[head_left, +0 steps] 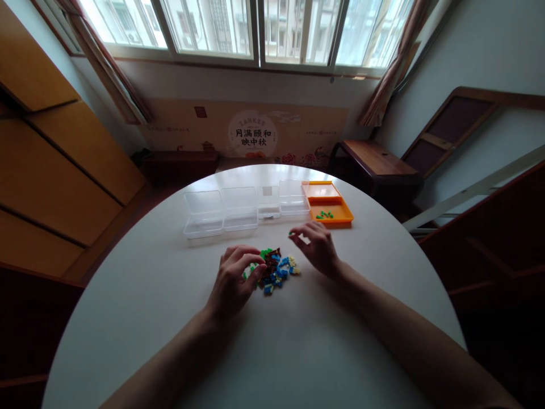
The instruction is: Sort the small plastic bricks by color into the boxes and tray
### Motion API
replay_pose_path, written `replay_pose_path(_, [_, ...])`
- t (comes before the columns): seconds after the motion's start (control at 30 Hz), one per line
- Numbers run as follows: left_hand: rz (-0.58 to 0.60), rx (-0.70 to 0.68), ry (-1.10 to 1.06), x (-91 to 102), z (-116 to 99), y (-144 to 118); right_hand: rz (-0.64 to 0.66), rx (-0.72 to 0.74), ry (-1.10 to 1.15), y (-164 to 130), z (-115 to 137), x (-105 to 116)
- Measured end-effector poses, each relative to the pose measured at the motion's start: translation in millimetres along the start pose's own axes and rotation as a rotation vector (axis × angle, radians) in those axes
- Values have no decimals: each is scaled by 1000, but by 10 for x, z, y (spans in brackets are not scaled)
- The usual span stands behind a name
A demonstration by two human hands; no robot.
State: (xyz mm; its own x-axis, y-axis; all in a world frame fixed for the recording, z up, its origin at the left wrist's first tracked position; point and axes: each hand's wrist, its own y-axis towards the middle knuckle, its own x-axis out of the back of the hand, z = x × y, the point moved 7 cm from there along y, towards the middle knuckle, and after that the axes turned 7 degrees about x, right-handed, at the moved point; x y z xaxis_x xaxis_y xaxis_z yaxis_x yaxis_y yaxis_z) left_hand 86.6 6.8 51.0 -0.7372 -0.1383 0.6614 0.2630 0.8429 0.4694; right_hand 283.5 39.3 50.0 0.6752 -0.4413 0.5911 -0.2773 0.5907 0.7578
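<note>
A heap of small toy building bricks (272,271) in brown, blue, green, white and pale yellow lies at mid-table. My left hand (232,278) is curled at the heap's left side, its thumb and forefinger slightly apart beside the bricks; nothing held shows there. To the heap's upper right, my right hand (317,244) pinches a small green brick (290,233) between thumb and forefinger. Just beyond that hand sits an orange box (347,216) with its lid open. Several green bricks (325,215) lie inside it.
Clear plastic boxes (240,218) with open lids stand in a row left of the orange box. Everything rests on a round white table (149,295). A wooden side table (378,158) stands behind at right, below the windows; an orange-brown cabinet (55,182) is at left.
</note>
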Motion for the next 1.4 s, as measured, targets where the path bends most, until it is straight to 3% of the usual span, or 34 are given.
replay_pose_path(0.1, [-18, 8, 38, 25, 8, -10, -127, -276, -107, -67, -587, 221])
replay_pose_path(0.17, [-27, 21, 62, 33, 23, -14, -129, -386, -137, -134, -886, 300])
replay_pose_path(0.33, [-49, 46, 132, 41, 63, -22, -195, -587, -77, -310, -1228, 384])
replay_pose_path(0.43, [-55, 86, 215, 40, 151, -31, -217, -594, -53, -314, -1160, 367])
replay_pose_path(0.6, [-22, 138, 305, 4, 298, -36, -167, -477, -13, -215, -894, 261])
replay_pose_path(0.97, [39, 119, 319, -56, 283, -36, 5, -196, 27, -124, -343, 47])
replay_pose_path(1.4, [65, 92, 246, -66, 243, -13, 54, -127, 49, -92, -167, -12])
